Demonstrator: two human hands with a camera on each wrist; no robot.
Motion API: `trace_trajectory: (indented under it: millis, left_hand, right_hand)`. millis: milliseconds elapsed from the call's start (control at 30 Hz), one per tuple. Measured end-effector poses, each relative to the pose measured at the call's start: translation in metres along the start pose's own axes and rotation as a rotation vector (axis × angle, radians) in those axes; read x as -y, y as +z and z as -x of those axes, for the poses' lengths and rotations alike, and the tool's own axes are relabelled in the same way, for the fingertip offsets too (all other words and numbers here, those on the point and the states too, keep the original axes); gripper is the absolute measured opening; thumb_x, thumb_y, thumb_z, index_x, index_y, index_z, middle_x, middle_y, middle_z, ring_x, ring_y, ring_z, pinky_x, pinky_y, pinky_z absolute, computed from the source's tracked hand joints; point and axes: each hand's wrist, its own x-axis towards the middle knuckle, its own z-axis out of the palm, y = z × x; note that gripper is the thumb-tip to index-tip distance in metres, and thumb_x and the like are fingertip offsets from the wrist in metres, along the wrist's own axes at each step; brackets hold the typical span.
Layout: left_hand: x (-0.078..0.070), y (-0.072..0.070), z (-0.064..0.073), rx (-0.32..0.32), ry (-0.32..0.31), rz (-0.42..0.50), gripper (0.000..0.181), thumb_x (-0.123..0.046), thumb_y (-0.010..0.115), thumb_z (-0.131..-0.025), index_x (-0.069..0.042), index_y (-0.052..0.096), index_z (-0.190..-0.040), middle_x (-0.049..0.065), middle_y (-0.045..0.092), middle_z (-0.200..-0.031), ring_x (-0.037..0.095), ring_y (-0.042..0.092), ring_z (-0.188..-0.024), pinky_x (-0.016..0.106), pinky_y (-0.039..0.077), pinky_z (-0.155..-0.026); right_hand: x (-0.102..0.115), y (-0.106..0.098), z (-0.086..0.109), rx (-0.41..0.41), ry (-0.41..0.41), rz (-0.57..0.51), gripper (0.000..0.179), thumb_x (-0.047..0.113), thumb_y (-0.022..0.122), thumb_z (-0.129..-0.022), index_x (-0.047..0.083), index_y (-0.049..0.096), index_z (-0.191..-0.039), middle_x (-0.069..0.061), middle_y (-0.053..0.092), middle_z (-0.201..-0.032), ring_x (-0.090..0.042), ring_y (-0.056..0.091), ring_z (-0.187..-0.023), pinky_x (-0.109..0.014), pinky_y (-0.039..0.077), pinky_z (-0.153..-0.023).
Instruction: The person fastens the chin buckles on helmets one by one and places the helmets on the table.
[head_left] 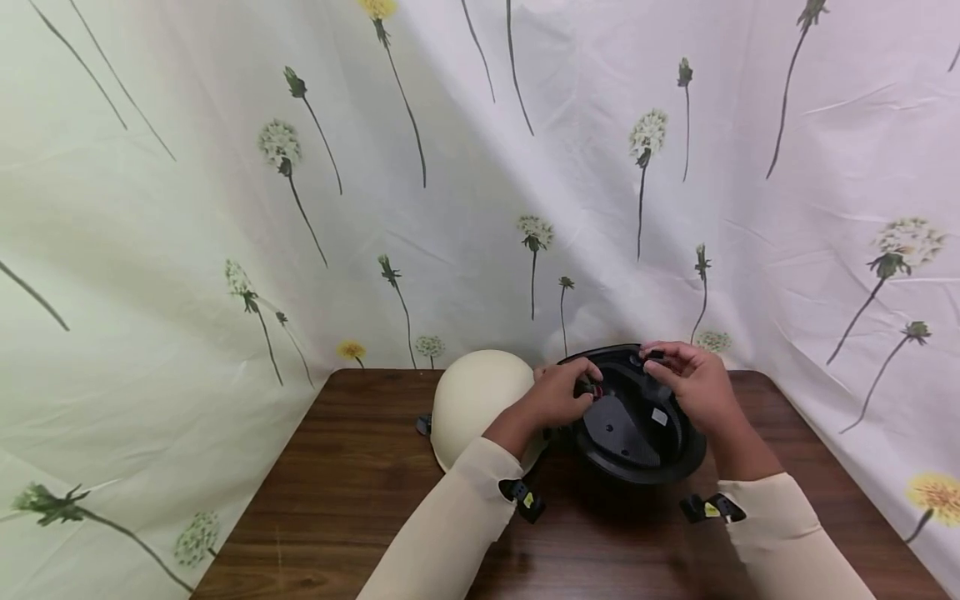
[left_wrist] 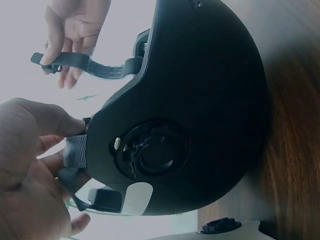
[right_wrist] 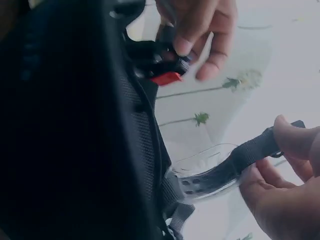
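A black helmet (head_left: pixel 633 471) stands on the table with its hollow inside facing up toward me. At its left edge my left hand (head_left: pixel 557 395) pinches a black chin-strap buckle with a red part (right_wrist: pixel 167 78); grey webbing (left_wrist: pixel 75 151) runs beside those fingers in the left wrist view. My right hand (head_left: pixel 697 385) holds the free end of the other strap (right_wrist: pixel 252 150) between thumb and fingers, above the far right rim. A clear plastic sleeve (right_wrist: pixel 207 167) lies around part of that strap. The two strap ends are apart. A round dial (left_wrist: pixel 156 152) shows on the helmet's outside.
A cream helmet (head_left: pixel 480 400) sits dome up just left of the black one, partly behind my left forearm. The brown wooden table (head_left: pixel 337 500) ends at a white curtain (head_left: pixel 465 208) printed with dandelions. A small white label (head_left: pixel 659 417) shows inside the black helmet.
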Motion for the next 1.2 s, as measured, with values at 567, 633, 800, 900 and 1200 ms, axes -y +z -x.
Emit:
trace_trajectory:
  millis: [567, 633, 800, 900, 1200]
  left_hand:
    - [-0.002, 0.0, -0.005, 0.02, -0.063, -0.022, 0.038, -0.01, 0.042, -0.107, -0.014, 0.066, -0.137, 0.006, 0.061, -0.142, 0.024, 0.056, -0.131, 0.04, 0.026, -0.091]
    - [-0.002, 0.0, -0.006, 0.017, -0.055, -0.024, 0.033, -0.011, 0.045, -0.106, -0.013, 0.067, -0.132, 0.006, 0.062, -0.136, 0.023, 0.058, -0.126, 0.04, 0.025, -0.091]
    - [0.002, 0.002, -0.007, 0.026, -0.033, -0.036, 0.025, -0.018, 0.056, -0.107, -0.012, 0.065, -0.129, 0.005, 0.063, -0.13, 0.02, 0.059, -0.119, 0.041, 0.026, -0.091]
    - [0.002, 0.002, -0.005, 0.037, -0.038, -0.03, 0.023, -0.021, 0.059, -0.109, -0.013, 0.064, -0.13, 0.004, 0.062, -0.131, 0.02, 0.059, -0.123, 0.042, 0.027, -0.093]
    - [0.005, 0.003, -0.005, -0.091, -0.041, -0.002, 0.021, -0.027, 0.063, -0.108, -0.018, 0.067, -0.126, -0.003, 0.071, -0.124, 0.018, 0.064, -0.122, 0.046, 0.034, -0.102]
  right_hand:
    - [-0.009, 0.022, 0.005, 0.084, 0.028, 0.021, 0.04, 0.015, 0.061, -0.108, -0.003, 0.061, -0.144, -0.03, 0.068, -0.115, -0.008, 0.073, -0.098, -0.016, 0.054, -0.087]
    - [-0.009, 0.023, 0.006, 0.094, 0.04, 0.013, 0.04, 0.014, 0.059, -0.109, -0.004, 0.06, -0.145, -0.03, 0.067, -0.116, -0.009, 0.072, -0.1, -0.017, 0.054, -0.086]
    - [-0.01, 0.026, 0.008, 0.131, 0.047, 0.043, 0.039, 0.011, 0.053, -0.111, -0.002, 0.058, -0.148, -0.024, 0.063, -0.125, -0.016, 0.07, -0.11, -0.022, 0.055, -0.088]
    - [-0.01, 0.028, 0.01, 0.153, 0.05, 0.02, 0.04, 0.01, 0.051, -0.112, -0.003, 0.055, -0.15, -0.026, 0.06, -0.133, -0.014, 0.07, -0.113, -0.024, 0.057, -0.09]
    - [-0.014, 0.033, 0.009, 0.038, 0.076, 0.004, 0.035, 0.008, 0.066, -0.104, -0.008, 0.064, -0.136, -0.029, 0.072, -0.111, -0.008, 0.072, -0.089, -0.02, 0.057, -0.075]
